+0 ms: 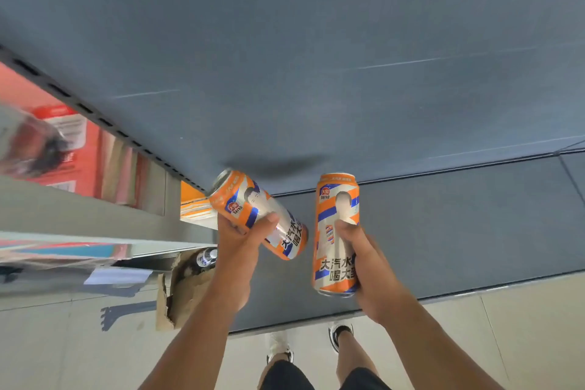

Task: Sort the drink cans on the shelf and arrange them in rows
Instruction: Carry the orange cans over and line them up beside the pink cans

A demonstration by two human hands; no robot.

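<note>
Here, grey shelf (316,73), pale tiled floor (522,342), 2 gripped orange cans (335,269)

Ahead of you: dark grey-blue panel (316,41) fills upper view, faint pale scratches across it. Below it, shelf (459,231) of same colour, dark seam between them. On your left, slotted metal upright (95,117) runs diagonally; red cartons (88,165) behind it, blurred. Grey metal ledge (79,215) beneath those. Pale glossy tiled floor (522,342) under you. Torn cardboard box (171,301) sits on floor at shelf's left end.
</note>
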